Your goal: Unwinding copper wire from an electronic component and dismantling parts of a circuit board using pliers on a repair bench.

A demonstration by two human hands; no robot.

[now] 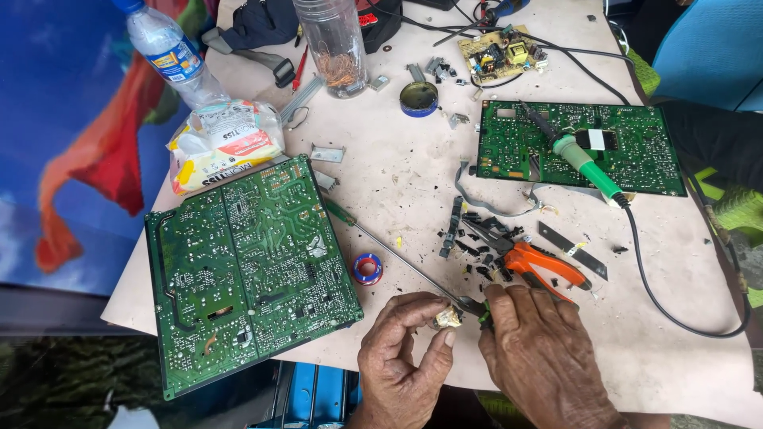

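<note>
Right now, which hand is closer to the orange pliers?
The right hand. It sits just below the orange pliers, almost touching the handles. The left hand is farther off, to their lower left.

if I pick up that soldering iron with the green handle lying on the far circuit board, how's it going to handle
The green-handled soldering iron is probably stiff and light. Its round handle may roll off the flat green circuit board. The black cord trailing across the white table would likely drag.

Pliers [534,262] lie between two circuit boards [248,270] on the table [397,171].
</note>
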